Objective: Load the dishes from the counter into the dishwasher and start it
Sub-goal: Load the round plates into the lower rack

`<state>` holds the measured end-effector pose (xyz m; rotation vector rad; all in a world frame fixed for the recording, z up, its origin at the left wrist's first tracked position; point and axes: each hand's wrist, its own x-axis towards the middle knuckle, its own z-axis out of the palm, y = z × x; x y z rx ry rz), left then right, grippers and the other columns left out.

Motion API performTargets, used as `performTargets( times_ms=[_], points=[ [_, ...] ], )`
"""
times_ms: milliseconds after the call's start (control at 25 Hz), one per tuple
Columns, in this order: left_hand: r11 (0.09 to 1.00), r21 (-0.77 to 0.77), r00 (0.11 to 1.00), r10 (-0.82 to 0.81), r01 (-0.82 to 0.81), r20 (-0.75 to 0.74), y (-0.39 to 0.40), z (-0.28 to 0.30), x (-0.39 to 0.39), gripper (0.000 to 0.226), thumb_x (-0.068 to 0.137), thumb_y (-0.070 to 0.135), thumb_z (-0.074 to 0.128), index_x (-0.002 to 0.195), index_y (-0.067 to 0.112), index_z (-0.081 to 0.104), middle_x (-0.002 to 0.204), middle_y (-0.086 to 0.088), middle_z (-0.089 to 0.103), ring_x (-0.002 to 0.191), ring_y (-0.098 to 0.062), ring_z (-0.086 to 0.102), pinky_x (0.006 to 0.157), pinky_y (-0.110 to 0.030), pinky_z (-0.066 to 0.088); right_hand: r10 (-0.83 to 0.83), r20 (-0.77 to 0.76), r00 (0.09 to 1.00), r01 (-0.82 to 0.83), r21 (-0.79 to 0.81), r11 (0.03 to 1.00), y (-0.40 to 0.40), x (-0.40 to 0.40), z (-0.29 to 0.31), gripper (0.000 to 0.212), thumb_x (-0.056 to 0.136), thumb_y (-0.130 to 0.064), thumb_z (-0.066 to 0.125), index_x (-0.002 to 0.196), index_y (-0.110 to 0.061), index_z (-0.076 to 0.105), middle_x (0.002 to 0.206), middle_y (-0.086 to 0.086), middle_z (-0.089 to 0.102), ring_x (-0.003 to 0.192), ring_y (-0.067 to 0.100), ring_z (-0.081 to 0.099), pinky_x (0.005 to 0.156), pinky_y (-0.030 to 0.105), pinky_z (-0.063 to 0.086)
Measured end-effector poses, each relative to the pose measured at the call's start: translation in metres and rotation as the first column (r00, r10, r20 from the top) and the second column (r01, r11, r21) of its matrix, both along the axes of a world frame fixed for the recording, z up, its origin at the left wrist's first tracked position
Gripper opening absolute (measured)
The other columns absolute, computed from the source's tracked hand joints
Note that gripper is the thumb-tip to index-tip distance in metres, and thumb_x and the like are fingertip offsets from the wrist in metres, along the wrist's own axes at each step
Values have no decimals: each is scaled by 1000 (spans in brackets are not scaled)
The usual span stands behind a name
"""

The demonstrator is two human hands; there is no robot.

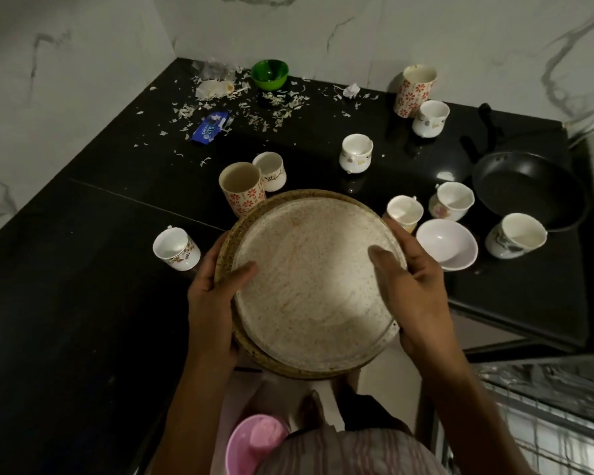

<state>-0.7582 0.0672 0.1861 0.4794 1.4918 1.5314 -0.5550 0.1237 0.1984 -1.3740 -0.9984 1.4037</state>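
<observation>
I hold a stack of two speckled beige plates (309, 293) above the counter's front edge. My left hand (213, 299) grips the stack's left rim, thumb on top. My right hand (412, 286) grips the right rim, thumb lying on the upper plate. On the black counter (83, 269) stand several white cups, among them one at the left (176, 247) and one at mid-back (356, 153). Two tall red-flowered tumblers (241, 188) (415, 90), a white bowl (447, 244), a green bowl (270, 74) and a black frying pan (528, 190) are there too. The open dishwasher rack (546, 423) shows at the lower right.
Peel scraps and a blue wrapper (209, 126) litter the counter's back left corner. Marble walls close the back and left. A pink bucket (254, 443) stands on the floor below the plates.
</observation>
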Motion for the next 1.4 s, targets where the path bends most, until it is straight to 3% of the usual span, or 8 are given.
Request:
performTargets(
  times_ms=[320, 600, 800, 880, 1040, 1160, 1400],
  points=[
    [996, 18, 996, -83, 83, -39, -12, 6, 34, 46, 85, 10, 65, 125, 31, 61, 112, 10, 71, 100, -11, 69, 80, -35, 53, -70, -22, 997, 71, 26, 997, -30, 37, -1, 41, 94, -16, 61, 132, -30, 58, 124, -9, 65, 113, 9, 62, 93, 33, 53],
    [984, 23, 984, -175, 176, -46, -24, 1, 95, 48, 83, 14, 66, 127, 32, 61, 122, 5, 67, 110, -18, 65, 89, -45, 53, -129, -26, 991, 130, 41, 991, -56, 103, 5, 38, 95, -14, 60, 127, -32, 59, 110, -15, 70, 99, 1, 67, 80, 23, 55],
    [980, 23, 979, -194, 195, -59, -44, -1, 151, 50, 84, 11, 64, 131, 26, 59, 118, 6, 69, 104, -13, 67, 73, -28, 57, -170, -33, 985, 171, 25, 985, -81, 159, 2, 40, 94, -12, 61, 130, -29, 59, 107, -15, 72, 96, -1, 68, 70, 14, 54],
    [979, 18, 979, -202, 202, -43, -52, -3, 168, 51, 83, 11, 64, 131, 25, 58, 118, 6, 69, 104, -13, 67, 75, -29, 56, -185, -36, 982, 185, 15, 983, -91, 175, 1, 41, 93, -12, 62, 129, -30, 60, 108, -15, 71, 96, -2, 67, 69, 13, 54],
    [973, -9, 973, -229, 229, -22, -70, -12, 197, 49, 83, 12, 64, 129, 26, 59, 120, 4, 68, 108, -16, 66, 82, -36, 53, -221, -34, 975, 221, 3, 975, -114, 204, -3, 41, 92, -11, 63, 128, -29, 60, 112, -11, 71, 98, 3, 68, 76, 22, 56],
    [966, -24, 966, -257, 256, -14, -82, -18, 210, 46, 85, 10, 62, 128, 29, 61, 121, 4, 68, 111, -18, 65, 85, -39, 53, -250, -36, 968, 250, 2, 968, -132, 217, -4, 42, 92, -8, 64, 130, -25, 59, 111, -6, 71, 96, 6, 69, 72, 20, 55],
    [950, -40, 950, -311, 310, -40, -107, -24, 218, 41, 89, 11, 62, 124, 30, 62, 115, 7, 70, 104, -13, 68, 79, -34, 54, -304, -24, 952, 304, 34, 952, -172, 221, -4, 37, 92, -7, 63, 120, -30, 62, 108, -9, 71, 99, 8, 69, 79, 25, 57]
  ],
)
